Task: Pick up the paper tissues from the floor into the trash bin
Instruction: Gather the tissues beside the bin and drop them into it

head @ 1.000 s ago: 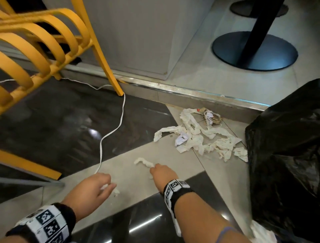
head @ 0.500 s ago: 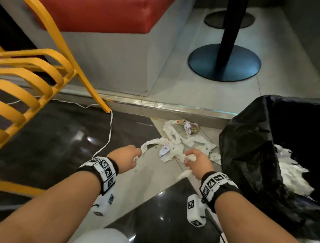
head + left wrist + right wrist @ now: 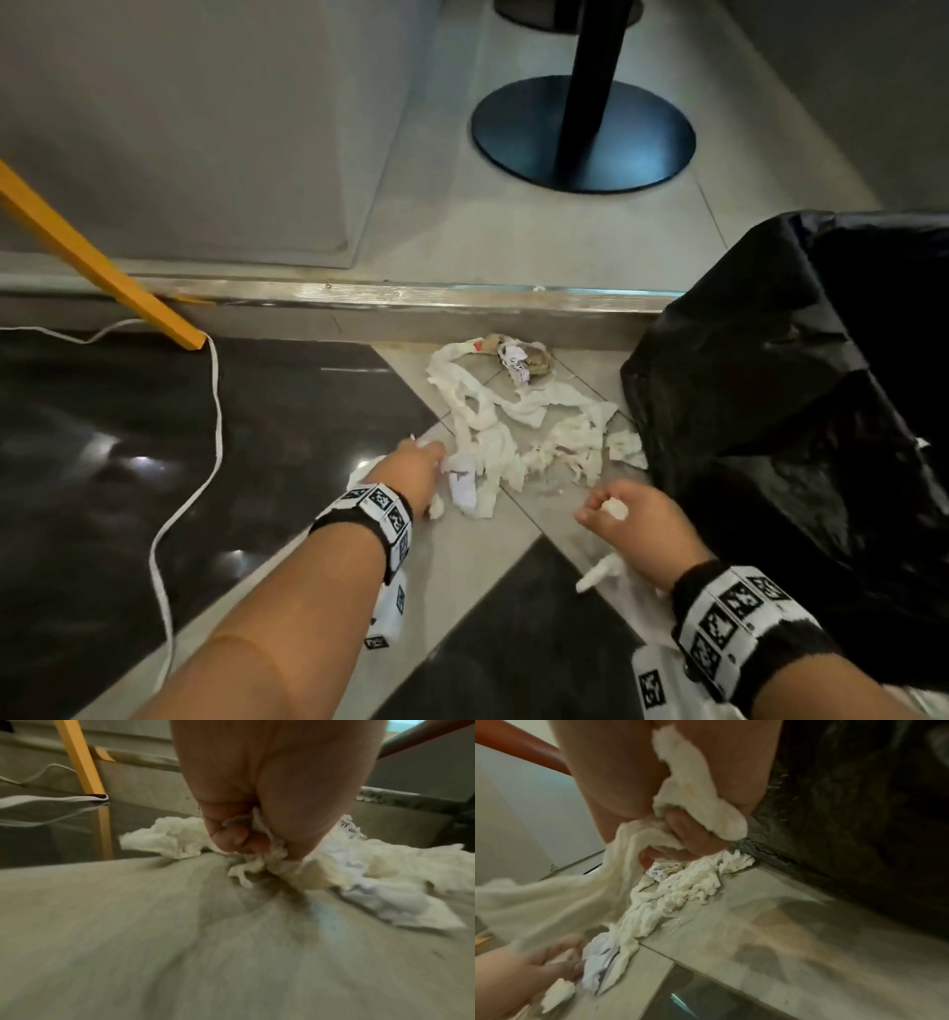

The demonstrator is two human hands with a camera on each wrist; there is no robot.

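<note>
The left hand [image 3: 417, 475] is down on the pale floor tile [image 3: 462, 560] at the near-left edge of the tissue pile [image 3: 518, 437]. In the left wrist view its fingers [image 3: 239, 839] are curled tight round a wad of tissue [image 3: 259, 862], pinching it against the palm, with the wad pressed to the floor. More tissue spreads out from this grip on both sides: a fluffy clump [image 3: 164, 837] to its left and crumpled white sheets [image 3: 385, 882] to its right.

The right hand [image 3: 642, 519] is off the floor, nearer than the pile and just beside the bin [image 3: 801, 390]. Its fingers [image 3: 693, 839] are closed round a strip of tissue [image 3: 695, 787]; one end bulges out of the fist beside the little finger and a long tail [image 3: 564, 894] trails down and leftward from the thumb side. In the head view a bit of white [image 3: 613, 509] shows out of the fist and another piece [image 3: 601, 570] hangs below the wrist.

The rest of the pile lies on the tile between the two hands and a metal step edge [image 3: 411, 295], with twisted ropes of tissue and a brownish scrap [image 3: 529, 357] at its far end. The nearest loose piece [image 3: 624, 447] lies almost against the bin's black liner. A white cable [image 3: 215, 411] runs across the dark tile to the left, past a yellow chair leg [image 3: 102, 272].
</note>
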